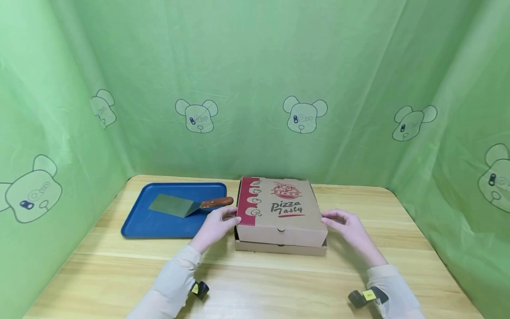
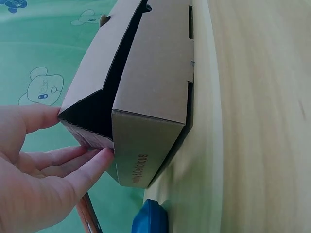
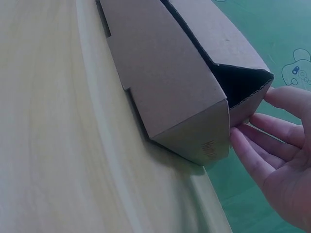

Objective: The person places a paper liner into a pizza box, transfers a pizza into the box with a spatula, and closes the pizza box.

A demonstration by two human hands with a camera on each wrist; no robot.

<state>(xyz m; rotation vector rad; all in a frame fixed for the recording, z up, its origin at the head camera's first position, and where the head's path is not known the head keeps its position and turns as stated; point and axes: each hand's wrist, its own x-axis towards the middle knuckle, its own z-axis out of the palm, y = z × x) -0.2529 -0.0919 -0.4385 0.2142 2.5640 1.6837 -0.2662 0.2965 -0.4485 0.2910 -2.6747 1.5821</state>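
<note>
A cardboard pizza box (image 1: 291, 215) rests on the table, its brown lid (image 2: 97, 63) printed with a red strip and lettering. The lid stands slightly raised along the near side, and a dark gap shows between it and the box base (image 3: 165, 63). At the box's left side my left hand (image 1: 217, 225) pinches the lid's edge, thumb on top and fingers at the side flap. On the opposite side my right hand (image 1: 351, 228) holds the lid's right edge the same way. The inside of the box is hidden in shadow.
Left of the box lies a blue tray (image 1: 139, 221). A spatula (image 1: 173, 205) with a broad metal blade and a wooden handle (image 1: 217, 202) rests on it, the handle reaching past the tray's right edge toward the box. Green curtains (image 1: 255, 53) surround the wooden table (image 1: 255, 283).
</note>
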